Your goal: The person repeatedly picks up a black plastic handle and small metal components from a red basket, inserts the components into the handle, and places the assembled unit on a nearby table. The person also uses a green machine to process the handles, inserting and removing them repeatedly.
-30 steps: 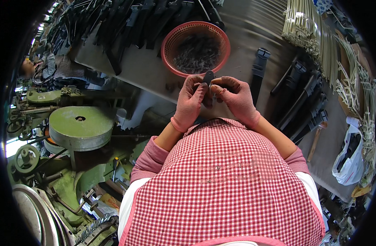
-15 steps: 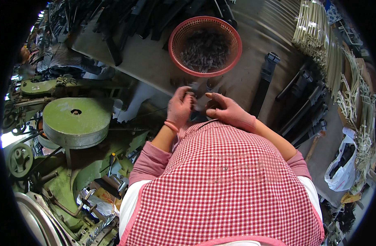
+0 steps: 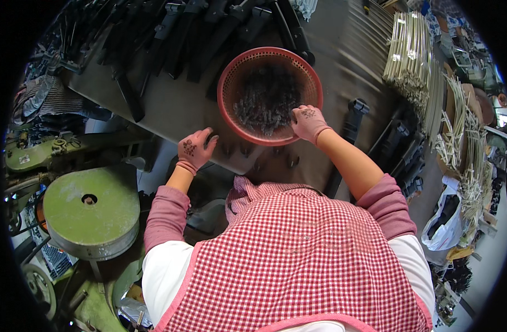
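A red plastic basket (image 3: pixel 227 113) with perforated sides stands on the table, holding a heap of small dark pieces (image 3: pixel 267 99) that look blurred. My right hand (image 3: pixel 309 123), in a pink glove with a dark print, is closed over the basket's near right rim, its fingertips hidden on the inside. My left hand (image 3: pixel 195 149), gloved alike, hovers by the table's near left edge with thumb and fingers apart and nothing visible in it. Several small dark round pieces (image 3: pixel 259 164) lie between the basket and my apron (image 3: pixel 298 238).
Long black parts (image 3: pixel 209 41) pile up at the far left. More black parts (image 3: pixel 394 138) lie on the right, beside bundles of pale thin rods (image 3: pixel 408 50) and a white plastic bag (image 3: pixel 444 221). A green machine (image 3: pixel 90 207) with a round cover stands at my left.
My hands were together before my apron around a small blurred piece. They have parted: the right went forward to the basket rim, the left moved out to the left and opened.
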Demonstrator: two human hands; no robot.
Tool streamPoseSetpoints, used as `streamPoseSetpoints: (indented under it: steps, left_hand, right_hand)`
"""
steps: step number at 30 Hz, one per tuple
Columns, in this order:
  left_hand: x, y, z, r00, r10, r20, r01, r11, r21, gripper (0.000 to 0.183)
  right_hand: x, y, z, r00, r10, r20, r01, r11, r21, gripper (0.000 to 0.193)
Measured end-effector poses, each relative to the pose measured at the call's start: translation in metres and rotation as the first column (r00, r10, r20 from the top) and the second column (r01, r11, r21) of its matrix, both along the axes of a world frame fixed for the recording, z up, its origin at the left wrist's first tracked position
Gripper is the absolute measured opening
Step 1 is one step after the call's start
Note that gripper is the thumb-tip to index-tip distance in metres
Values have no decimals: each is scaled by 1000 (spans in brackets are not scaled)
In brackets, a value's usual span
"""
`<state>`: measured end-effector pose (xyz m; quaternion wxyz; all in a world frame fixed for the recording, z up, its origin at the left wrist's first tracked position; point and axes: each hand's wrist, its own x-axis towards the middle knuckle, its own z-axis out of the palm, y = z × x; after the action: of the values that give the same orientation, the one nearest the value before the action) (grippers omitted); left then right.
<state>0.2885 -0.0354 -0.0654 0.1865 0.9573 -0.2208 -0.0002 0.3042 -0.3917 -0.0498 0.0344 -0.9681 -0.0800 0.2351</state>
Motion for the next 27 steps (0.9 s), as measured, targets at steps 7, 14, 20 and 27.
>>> streamPoseSetpoints:
  steps: [7,14,20,27]
  left_hand:
    - [73,-163,-24,968,-170,-185,189,978,90,16]
    - [105,-212,-59,955,-156,-252,130,985,-115,14]
    - [105,-203,-44,918,-43,-395,-147,887,-437,16]
    - [74,-184,-13,670,-281,-687,-561,415,-716,11]
  right_hand:
    - [29,42,-13,938,-289,-191,292,956,-16,80]
    - [47,-27,-43,955,-260,-144,273,959,80,73]
    - [40,-56,-43,994,-110,-5,107,950,294,56]
    - [13,-37,8,516,-434,-739,728,-232,645,35]
